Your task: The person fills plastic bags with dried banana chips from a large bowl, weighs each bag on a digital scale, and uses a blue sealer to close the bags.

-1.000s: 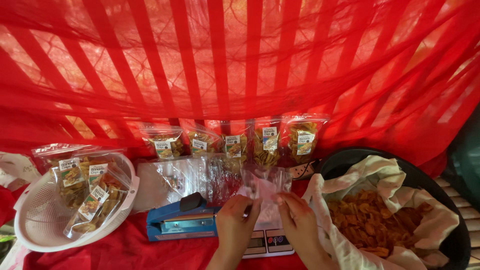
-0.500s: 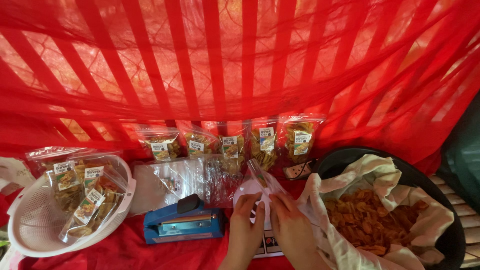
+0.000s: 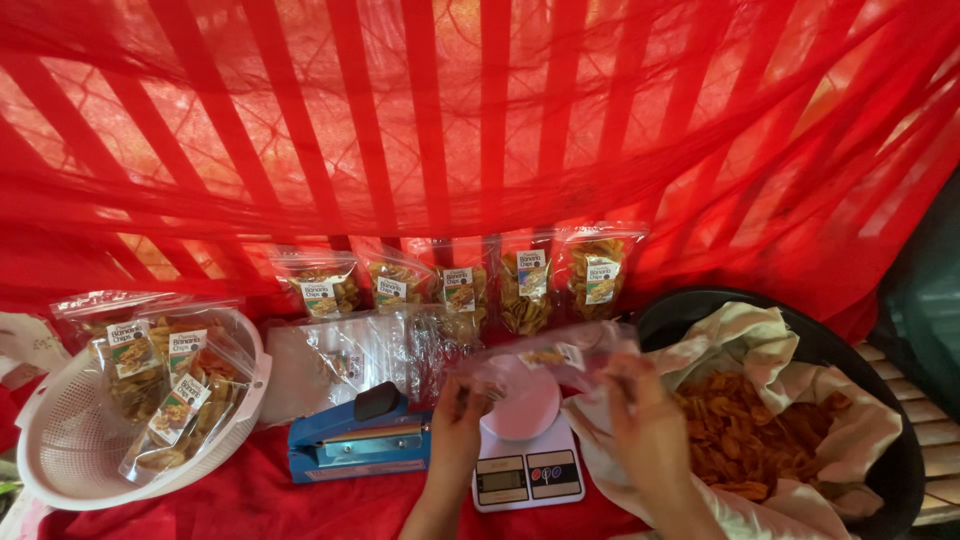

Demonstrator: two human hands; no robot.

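Both hands hold a clear plastic pouch stretched flat above a small white kitchen scale. My left hand pinches the pouch's left end; my right hand grips its right end. The pouch carries a small label and looks nearly empty. Just right of my right hand, a black tub lined with pale cloth holds a heap of orange-brown fried chips.
A blue heat sealer sits left of the scale. A white basket at the left holds several filled chip bags. More filled bags stand in a row against red netting. Loose clear pouches lie behind the sealer.
The hands have lifted the pouch off the scale and pulled it out sideways, the right hand moving to the right. The camera tilted slightly.
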